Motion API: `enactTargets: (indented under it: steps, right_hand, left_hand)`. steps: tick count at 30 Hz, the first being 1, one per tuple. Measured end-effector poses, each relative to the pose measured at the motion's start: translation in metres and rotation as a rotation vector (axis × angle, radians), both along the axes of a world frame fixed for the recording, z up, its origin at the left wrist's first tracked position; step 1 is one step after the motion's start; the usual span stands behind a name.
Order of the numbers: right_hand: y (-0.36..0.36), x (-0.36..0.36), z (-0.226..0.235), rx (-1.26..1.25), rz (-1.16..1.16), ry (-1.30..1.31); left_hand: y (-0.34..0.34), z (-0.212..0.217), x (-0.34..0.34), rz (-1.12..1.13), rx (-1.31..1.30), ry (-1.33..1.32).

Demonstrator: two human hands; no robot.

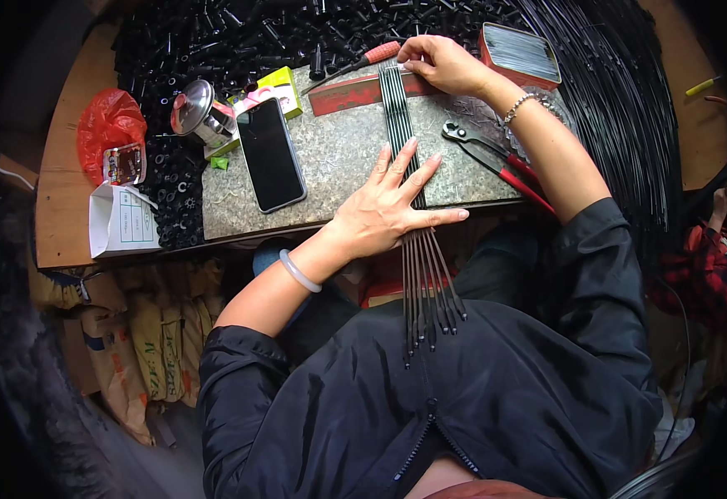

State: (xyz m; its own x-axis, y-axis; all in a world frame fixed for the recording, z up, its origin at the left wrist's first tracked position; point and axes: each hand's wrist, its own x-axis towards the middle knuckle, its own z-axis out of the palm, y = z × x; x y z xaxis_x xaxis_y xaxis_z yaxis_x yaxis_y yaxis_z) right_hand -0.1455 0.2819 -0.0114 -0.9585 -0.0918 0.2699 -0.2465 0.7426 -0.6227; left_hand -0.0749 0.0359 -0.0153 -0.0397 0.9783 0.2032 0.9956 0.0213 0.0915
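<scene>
Several thin black rods (395,108) lie side by side on the grey stone-patterned board (338,141). Their near ends, tipped with small knobs, fan out past the board's edge above my lap. My left hand (388,195) rests flat across the rods with fingers spread, pressing them from above. At their far ends, a red metal bar (347,96) with worn paint lies crosswise under or against them. My right hand (447,65) is there, thumb and fingertips pinched together beside the rod ends; whatever is between them is too small to make out.
Pliers with red handles (501,162) lie right of the rods, near a red tin of thin pins (520,56). A phone (272,156), a metal pot (201,112) and a red-handled screwdriver (372,56) are leftward. Black parts (205,50) and long black rods (605,100) are heaped behind.
</scene>
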Motion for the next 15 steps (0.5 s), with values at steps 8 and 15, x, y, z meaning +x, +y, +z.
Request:
enactTargets:
  steps: [8,15]
  right_hand:
    - [0.0,-0.002,-0.001,0.03,0.066,0.07]
    - [-0.002,-0.004,0.001,0.073,0.112,0.069]
  left_hand:
    - [0.001,-0.001,-0.001,-0.002,0.016,-0.013]
    - [0.001,0.001,-0.001,-0.005,-0.003,-0.005]
